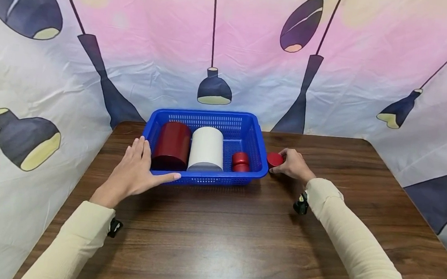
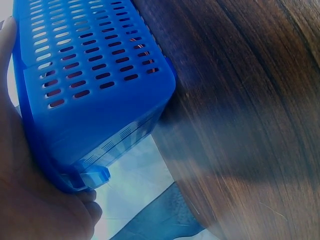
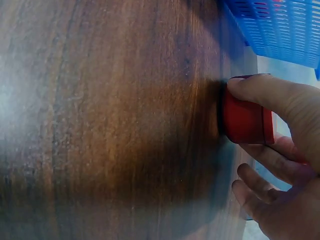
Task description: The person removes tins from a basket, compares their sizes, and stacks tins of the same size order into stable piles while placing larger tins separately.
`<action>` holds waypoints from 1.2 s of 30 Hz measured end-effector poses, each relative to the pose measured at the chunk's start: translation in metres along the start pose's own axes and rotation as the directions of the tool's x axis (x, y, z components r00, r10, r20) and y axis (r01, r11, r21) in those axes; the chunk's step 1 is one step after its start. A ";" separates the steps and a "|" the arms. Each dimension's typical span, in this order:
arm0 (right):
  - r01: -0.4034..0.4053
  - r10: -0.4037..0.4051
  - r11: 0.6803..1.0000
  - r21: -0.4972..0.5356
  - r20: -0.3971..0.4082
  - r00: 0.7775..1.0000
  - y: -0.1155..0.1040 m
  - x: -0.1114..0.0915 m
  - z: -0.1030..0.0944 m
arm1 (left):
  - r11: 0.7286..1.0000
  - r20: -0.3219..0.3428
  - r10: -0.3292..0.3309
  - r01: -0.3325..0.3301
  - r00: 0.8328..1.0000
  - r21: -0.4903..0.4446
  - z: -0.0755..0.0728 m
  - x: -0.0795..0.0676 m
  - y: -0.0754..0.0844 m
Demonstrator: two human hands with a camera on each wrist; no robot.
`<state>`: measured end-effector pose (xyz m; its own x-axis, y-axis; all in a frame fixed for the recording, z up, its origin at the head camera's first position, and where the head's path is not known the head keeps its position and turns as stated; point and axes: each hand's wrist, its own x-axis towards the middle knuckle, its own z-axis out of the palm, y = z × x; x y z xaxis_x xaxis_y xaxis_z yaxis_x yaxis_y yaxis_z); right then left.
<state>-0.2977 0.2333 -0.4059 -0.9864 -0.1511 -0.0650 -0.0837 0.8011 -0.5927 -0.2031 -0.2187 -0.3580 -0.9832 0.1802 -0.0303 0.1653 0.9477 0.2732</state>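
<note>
Inside a blue plastic basket (image 1: 201, 178) are a dark red cylinder (image 1: 172, 141), a white cylinder (image 1: 207, 149) and a small red round piece (image 1: 240, 158) with a groove across it. My left hand (image 1: 133, 171) rests on the basket's near left corner, fingers straight along the left rim and thumb along the front rim. Close to the basket's right side, my right hand (image 1: 294, 165) pinches a small red tin (image 3: 245, 117) between thumb and fingers. That tin is at the tabletop; whether it touches the wood cannot be told.
The basket stands near the far edge of a brown wooden table (image 1: 214, 237). Behind it hangs a cloth backdrop (image 1: 168, 40) printed with dark lamps, also covering both sides.
</note>
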 end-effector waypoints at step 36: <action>0.184 -0.180 0.981 -0.069 0.053 0.982 -0.103 -0.031 -0.065 | 1.000 -0.001 0.005 -0.005 1.000 0.001 0.000 0.001 -0.001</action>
<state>-0.2680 0.1931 -0.2909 -0.9462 -0.3237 0.0002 -0.2730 0.7977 -0.5377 -0.2039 -0.2196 -0.3581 -0.9824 0.1849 -0.0276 0.1706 0.9470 0.2723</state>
